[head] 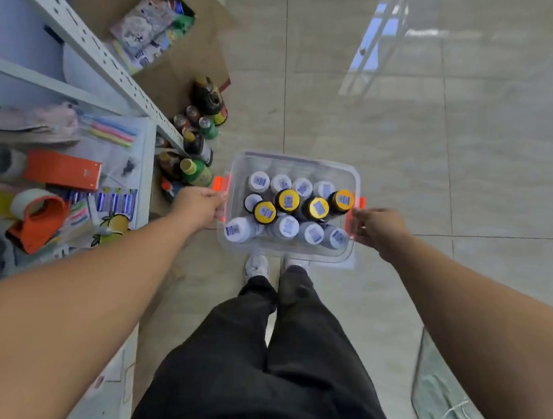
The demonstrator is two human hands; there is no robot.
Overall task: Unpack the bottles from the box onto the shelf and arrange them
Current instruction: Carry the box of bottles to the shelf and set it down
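Note:
A clear plastic box [286, 251] with orange side clips hangs in front of my legs, above the tiled floor. Inside stand several bottles, seen from the top: white-capped ones [259, 181] along the far and near rows and yellow-capped dark ones [288, 200] in the middle. My left hand [201, 203] grips the box's left side at the orange clip. On the opposite side my right hand [376, 227] holds the box at its orange clip. The white metal shelf [91, 46] stands to my left.
The shelf board holds an orange tape dispenser [39, 220], an orange box [62, 170], batteries and stationery. Dark and green bottles [197, 171] stand on the floor at the shelf's foot, beside an opened cardboard box [157, 29]. A clear bin corner [451, 412] shows bottom right.

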